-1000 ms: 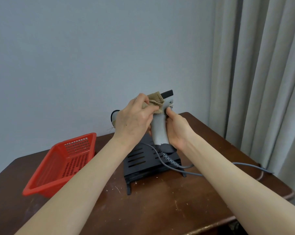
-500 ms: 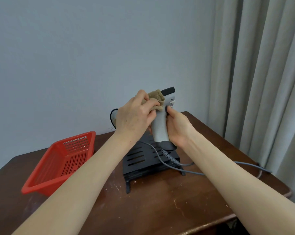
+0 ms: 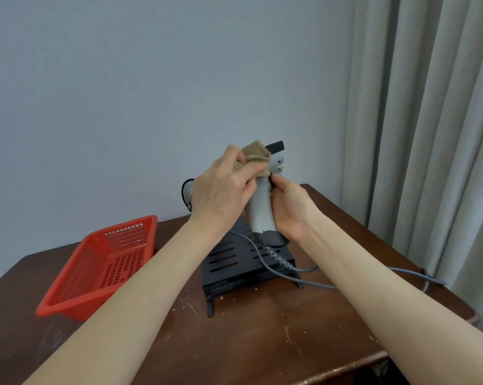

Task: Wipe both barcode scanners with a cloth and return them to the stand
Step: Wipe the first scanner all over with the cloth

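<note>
Mid-frame, the person's right hand [image 3: 290, 207] has its fingers wrapped round the handle of a smooth grey plastic barcode scanner [image 3: 259, 209]. It's pistol-shaped with a black nose and is held upright in the air above the table. The left hand [image 3: 221, 195] pinches a fuzzy tan cloth [image 3: 255, 155], bunched up and pressed onto the scanner's head. A thin grey cable [image 3: 290, 276] with a ribbed collar drops from the scanner's round black base and snakes off toward the right edge of the frame. Right below sits a black slotted stand [image 3: 234, 259], sloped, with long thin cut-outs. Lower left there's a red perforated plastic basket [image 3: 104, 262], rectangular with flared walls. Everything's on a dark brown wooden table [image 3: 262, 329], scuffed and flecked with pale scratches. A pleated grey curtain [image 3: 429, 134] hangs down the right side.
</note>
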Available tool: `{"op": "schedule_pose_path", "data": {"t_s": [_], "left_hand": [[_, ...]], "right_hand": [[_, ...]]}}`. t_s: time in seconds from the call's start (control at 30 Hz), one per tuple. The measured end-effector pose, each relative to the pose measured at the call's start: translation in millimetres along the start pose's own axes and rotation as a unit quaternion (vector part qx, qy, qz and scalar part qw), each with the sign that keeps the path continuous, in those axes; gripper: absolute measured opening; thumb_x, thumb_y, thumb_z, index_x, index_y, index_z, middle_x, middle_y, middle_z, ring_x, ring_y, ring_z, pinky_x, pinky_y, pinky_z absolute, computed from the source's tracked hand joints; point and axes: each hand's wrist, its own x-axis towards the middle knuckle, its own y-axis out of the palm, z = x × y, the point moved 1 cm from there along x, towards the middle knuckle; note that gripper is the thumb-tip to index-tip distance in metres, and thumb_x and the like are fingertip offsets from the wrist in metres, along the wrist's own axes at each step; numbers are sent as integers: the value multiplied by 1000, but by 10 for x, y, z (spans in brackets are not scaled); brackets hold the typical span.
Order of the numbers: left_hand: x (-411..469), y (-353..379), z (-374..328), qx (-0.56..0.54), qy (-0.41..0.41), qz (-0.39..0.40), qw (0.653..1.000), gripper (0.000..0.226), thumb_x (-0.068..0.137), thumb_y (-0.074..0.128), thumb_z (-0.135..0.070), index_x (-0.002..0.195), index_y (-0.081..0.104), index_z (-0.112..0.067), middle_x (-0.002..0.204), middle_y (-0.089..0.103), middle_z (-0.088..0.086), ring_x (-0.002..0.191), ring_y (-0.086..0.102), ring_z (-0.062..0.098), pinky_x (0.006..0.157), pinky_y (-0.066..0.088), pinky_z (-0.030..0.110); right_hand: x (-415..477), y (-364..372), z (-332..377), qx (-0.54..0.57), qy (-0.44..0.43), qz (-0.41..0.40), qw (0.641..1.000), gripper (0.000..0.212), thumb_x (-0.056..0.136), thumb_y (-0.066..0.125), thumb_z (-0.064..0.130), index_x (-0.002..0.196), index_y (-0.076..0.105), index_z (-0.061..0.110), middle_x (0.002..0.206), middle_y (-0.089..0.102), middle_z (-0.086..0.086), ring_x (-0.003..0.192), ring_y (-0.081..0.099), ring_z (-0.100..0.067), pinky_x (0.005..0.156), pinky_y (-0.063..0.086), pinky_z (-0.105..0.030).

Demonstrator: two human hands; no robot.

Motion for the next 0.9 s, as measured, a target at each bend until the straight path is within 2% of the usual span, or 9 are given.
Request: {"op": "schedule_pose_path", "data": {"t_s": [0.17, 0.27, 0.37, 0.47, 0.57, 0.67, 0.73, 0.8, 0.9], "left_hand": [[-147, 40, 30, -41, -35, 15, 998, 21, 82, 63, -18, 97, 72, -28, 88, 55, 1, 61, 45, 10, 41, 39, 25], [-27, 5, -13, -44, -41, -12, 998, 24, 84, 57, -20, 101, 71, -30, 91, 55, 1, 63, 42, 7, 42, 37, 22], [91, -17, -45, -37, -29, -11, 999, 28, 84, 53, -21, 105, 69, -31, 92, 55, 2, 66, 50, 12, 43, 38, 23], [15, 23, -33, -49, -26, -1, 998, 27, 82, 54, -19, 102, 71, -29, 92, 55, 3, 65, 47, 10, 44, 37, 22], [-167, 84, -35, -82, -51, 13, 995, 26, 83, 58, -18, 103, 71, -29, 90, 53, 0, 61, 40, 6, 45, 36, 22], [-290, 98, -65, -138, -95, 33, 985, 25, 85, 58, -19, 103, 70, -31, 89, 49, -5, 58, 46, 9, 49, 44, 26], [-362, 97, -127, -160, -84, 59, 982, 27, 84, 51, -26, 101, 71, -33, 89, 48, -7, 62, 49, 10, 52, 45, 27], [-405, 83, -178, -165, -72, 78, 981, 31, 81, 46, -31, 98, 71, -34, 89, 48, -8, 63, 50, 10, 52, 44, 26], [-324, 56, -147, -148, -73, 69, 984, 26, 83, 55, -23, 101, 71, -34, 88, 47, -9, 63, 50, 10, 53, 42, 24]], "right_hand": [[-4, -9, 34, -18, -4, -4, 1000, 42, 105, 30, 31, 115, 61, 4, 104, 70, -14, 89, 68, -23, 78, 54, -35], [12, 5, 18, -29, -10, -4, 1000, 39, 104, 34, 31, 121, 60, 6, 110, 67, -13, 97, 65, -25, 92, 51, -39], [14, 33, -3, -23, -4, 1, 1000, 37, 103, 36, 30, 120, 60, 7, 114, 66, -13, 106, 62, -26, 104, 44, -41], [0, 26, 9, -27, -6, 10, 1000, 38, 104, 34, 29, 122, 60, 8, 116, 65, -14, 103, 63, -26, 99, 48, -41], [-22, 11, 33, -20, -10, 10, 1000, 40, 104, 32, 28, 123, 59, 4, 114, 66, -15, 98, 65, -25, 90, 52, -36], [-24, -12, 18, -25, -1, -3, 1000, 42, 104, 31, 29, 114, 61, 1, 106, 68, -15, 95, 66, -24, 86, 52, -34], [-6, -35, 23, -26, 8, -16, 1000, 43, 104, 33, 31, 106, 63, 0, 99, 69, -16, 91, 66, -25, 86, 52, -35], [9, -47, 39, -23, 16, -26, 999, 43, 103, 35, 32, 106, 63, 0, 100, 68, -16, 91, 66, -26, 87, 53, -35], [13, -32, 28, -23, 13, -19, 999, 41, 103, 35, 31, 107, 63, 2, 99, 68, -15, 90, 66, -25, 84, 54, -35]]}}
